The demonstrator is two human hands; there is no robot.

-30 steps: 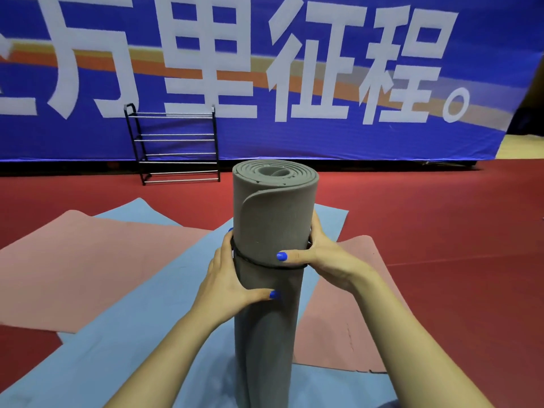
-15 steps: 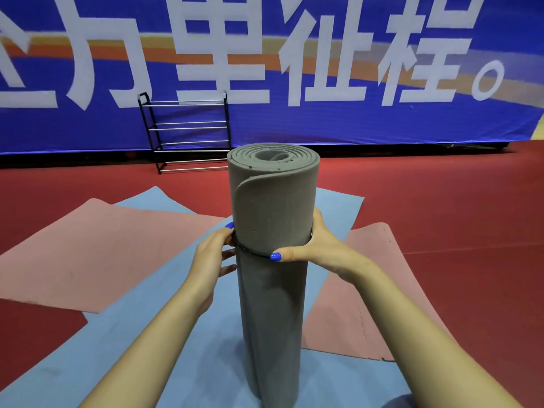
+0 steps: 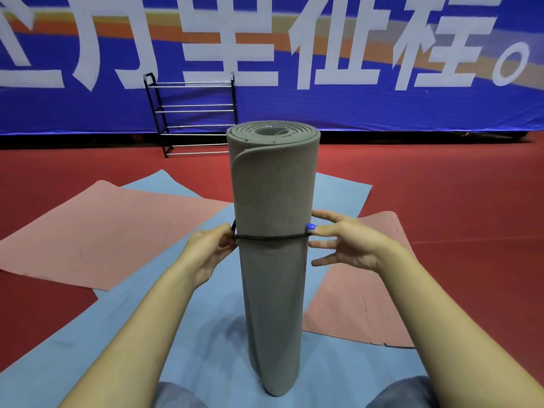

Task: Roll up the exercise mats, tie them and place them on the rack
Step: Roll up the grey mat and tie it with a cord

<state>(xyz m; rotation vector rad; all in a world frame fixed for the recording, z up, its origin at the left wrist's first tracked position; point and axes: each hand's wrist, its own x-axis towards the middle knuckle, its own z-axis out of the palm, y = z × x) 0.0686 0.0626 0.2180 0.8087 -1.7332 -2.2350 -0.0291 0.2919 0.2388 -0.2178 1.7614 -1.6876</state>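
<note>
Since a moment before, my right hand (image 3: 350, 244) had let go of the rolled mat (image 3: 272, 231): it had been wrapped around the roll's right side, and now its fingers were spread and held just off the foam, with only the thumb tip, nail painted blue, touching the black cord (image 3: 272, 237) at the roll's right edge. My left hand (image 3: 210, 250) had shifted too, from a loose hold at the side to a pinch on the cord at the roll's left edge, where a short black end stuck up above my fingers. My view had also come a little closer to the roll.

The grey mat stood upright on its end on the blue mat (image 3: 123, 334), right in front of me and between my forearms. The cord ran once around it, about halfway up, and pressed a slight waist into the foam. The mat's outer flap curved down from the top left of the roll.

A pink mat (image 3: 97, 231) lay flat to the left, partly under the blue one, and another pink mat (image 3: 353, 298) lay to the right. The black metal rack (image 3: 194, 113) stood well beyond, against the blue banner (image 3: 382, 107), on the red floor (image 3: 456, 187).
</note>
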